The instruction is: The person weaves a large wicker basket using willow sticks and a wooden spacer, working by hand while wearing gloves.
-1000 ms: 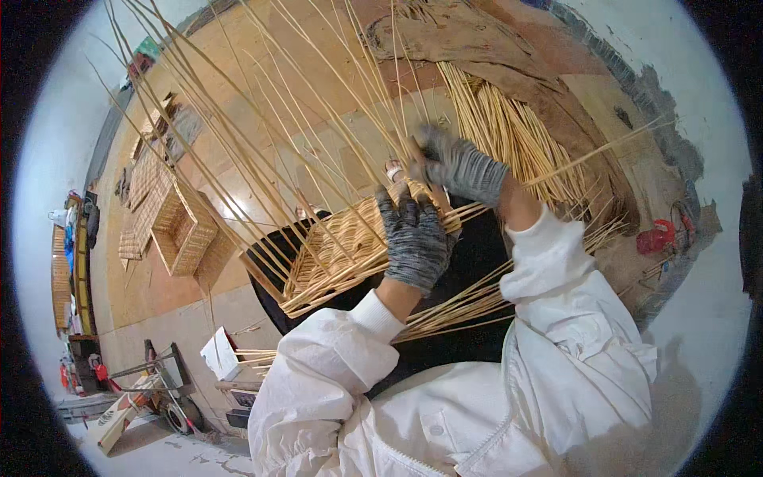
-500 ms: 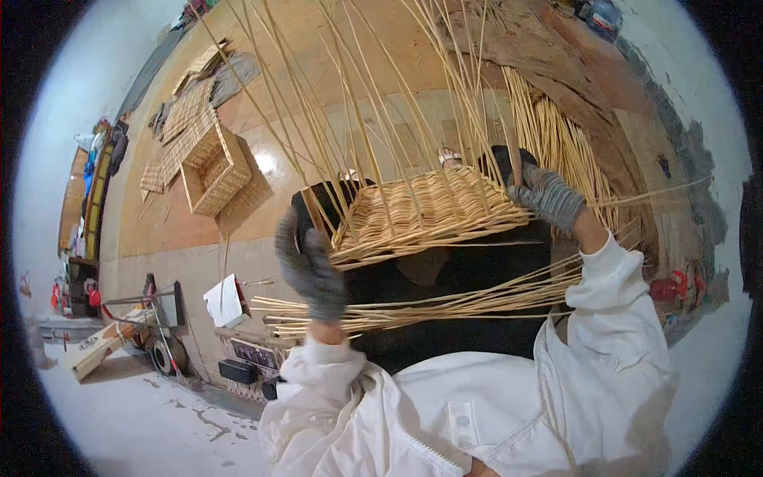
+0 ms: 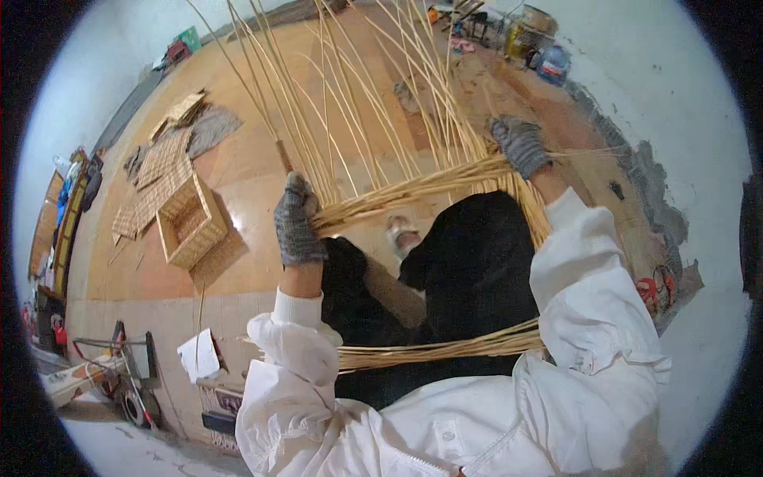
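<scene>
My gloved left hand (image 3: pixel 299 216) is closed on the left corner of a woven willow basket piece (image 3: pixel 409 189), beside a thicker upright stake. My gloved right hand (image 3: pixel 518 145) grips its right corner. The piece is held raised beyond my knees, seen edge-on, with several long pale rods standing up from it toward the top of the view. A loose bundle of willow rods (image 3: pixel 433 350) lies across my lap on dark cloth (image 3: pixel 469 270).
On the floor (image 3: pixel 254 143) are an open woven basket (image 3: pixel 189 219), woven panels (image 3: pixel 159 159), a white paper (image 3: pixel 199 354) and a wheeled tool (image 3: pixel 127 381). Drums (image 3: pixel 534 30) and a water jug (image 3: pixel 553 65) stand at the upper right. Shelving (image 3: pixel 60 222) lines the left wall.
The basket has been lifted away from my lap and tilted edge-on, uncovering my knees and a foot. My left hand has moved up to its left corner; my right hand has risen too.
</scene>
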Motion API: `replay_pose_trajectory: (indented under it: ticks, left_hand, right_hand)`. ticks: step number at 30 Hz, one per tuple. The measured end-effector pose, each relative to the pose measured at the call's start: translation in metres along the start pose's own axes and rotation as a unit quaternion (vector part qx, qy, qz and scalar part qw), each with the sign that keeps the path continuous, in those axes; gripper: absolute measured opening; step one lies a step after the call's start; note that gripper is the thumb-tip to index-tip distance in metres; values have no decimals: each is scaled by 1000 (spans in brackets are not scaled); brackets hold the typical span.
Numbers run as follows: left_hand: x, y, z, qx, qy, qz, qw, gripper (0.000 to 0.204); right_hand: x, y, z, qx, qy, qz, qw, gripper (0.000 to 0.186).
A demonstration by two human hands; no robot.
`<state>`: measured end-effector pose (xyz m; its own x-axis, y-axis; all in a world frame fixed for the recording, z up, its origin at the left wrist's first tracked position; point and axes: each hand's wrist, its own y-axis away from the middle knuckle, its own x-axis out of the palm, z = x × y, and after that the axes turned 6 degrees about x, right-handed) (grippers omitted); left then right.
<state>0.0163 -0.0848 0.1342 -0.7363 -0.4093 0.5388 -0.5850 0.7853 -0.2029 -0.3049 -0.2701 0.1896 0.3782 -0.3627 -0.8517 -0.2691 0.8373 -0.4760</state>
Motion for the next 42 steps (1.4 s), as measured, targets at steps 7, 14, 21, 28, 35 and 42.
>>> replay_pose_trajectory:
  ticks: [7,14,21,28,35,42]
  left_hand:
    - [7,3,44,-66,34,-128,989,23]
    - [14,20,32,-69,-16,-198,978,22]
    - [0,-10,1,56,39,-123,990,23]
    - [-103,-17,-6,304,-456,-109,829,21]
    - [102,130,54,247,-578,182,756,39]
    - [108,97,53,186,-632,86,748,31]
  right_hand:
    - [18,45,-34,44,19,38,998,50]
    - [30,58,-41,99,-38,-37,994,50]
    - [2,32,12,93,-107,-97,985,38]
    - [14,95,81,-23,-212,-71,974,22]
    - [-3,139,92,13,-248,0,969,22]
    - [-1,185,92,-42,-235,-26,971,28]
